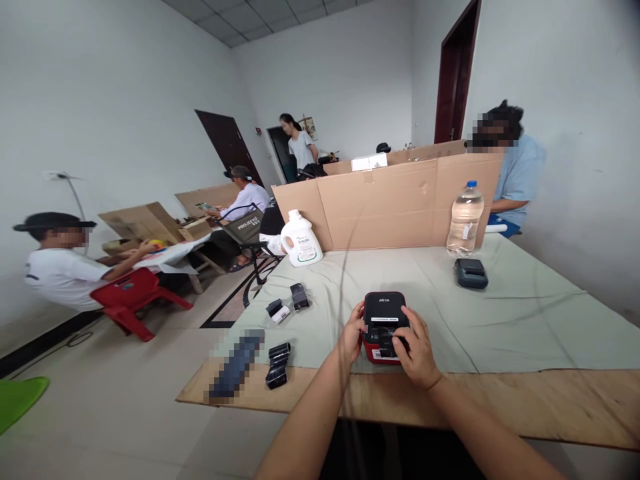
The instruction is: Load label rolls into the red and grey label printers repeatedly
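A small label printer (385, 308), black on top and red at the base, stands near the front edge of the cloth-covered table. A shiny black strip (384, 333) comes out of its front slot and hangs over the red face. My left hand (354, 331) is closed around the printer's left side. On the other side, my right hand (417, 347) has its upper fingers against the printer's right edge, while its lower fingertips touch the strip. Whether they pinch the strip is unclear. To the left lie a folded black strip (279, 365) and two small black packets (300, 297).
A dark grey device (471, 274) sits at the right, before a clear water bottle (465, 220). Behind stand a white detergent jug (302, 241) and a cardboard partition (380, 207). A blurred dark item (235, 367) lies front left. Several people are around other tables.
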`<move>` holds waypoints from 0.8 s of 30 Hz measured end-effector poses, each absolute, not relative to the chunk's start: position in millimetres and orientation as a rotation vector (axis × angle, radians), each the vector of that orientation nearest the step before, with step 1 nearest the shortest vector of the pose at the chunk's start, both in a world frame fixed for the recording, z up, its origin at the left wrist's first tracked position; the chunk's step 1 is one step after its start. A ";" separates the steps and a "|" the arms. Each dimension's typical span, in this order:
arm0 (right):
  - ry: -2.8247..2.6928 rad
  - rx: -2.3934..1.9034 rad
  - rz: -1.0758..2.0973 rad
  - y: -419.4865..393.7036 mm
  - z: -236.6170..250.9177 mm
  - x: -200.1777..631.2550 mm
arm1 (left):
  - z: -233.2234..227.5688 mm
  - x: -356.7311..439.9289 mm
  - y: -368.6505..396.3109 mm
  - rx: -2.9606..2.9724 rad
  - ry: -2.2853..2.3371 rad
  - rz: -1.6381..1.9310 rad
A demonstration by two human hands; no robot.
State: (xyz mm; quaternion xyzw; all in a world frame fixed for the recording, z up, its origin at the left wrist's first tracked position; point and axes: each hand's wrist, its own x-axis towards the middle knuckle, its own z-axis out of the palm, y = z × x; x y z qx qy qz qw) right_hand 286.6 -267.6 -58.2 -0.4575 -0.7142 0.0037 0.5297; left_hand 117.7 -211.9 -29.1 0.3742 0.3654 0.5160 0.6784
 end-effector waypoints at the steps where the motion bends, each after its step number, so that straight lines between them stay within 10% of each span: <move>1: -1.677 -1.112 0.014 -267.9 -62.9 283.0 | -29.0 118.0 -211.2 0.840 0.846 1.157; 24: -1.097 -1.285 0.543 -237.1 -109.8 291.0 | -11.4 118.5 -190.9 1.541 1.368 1.159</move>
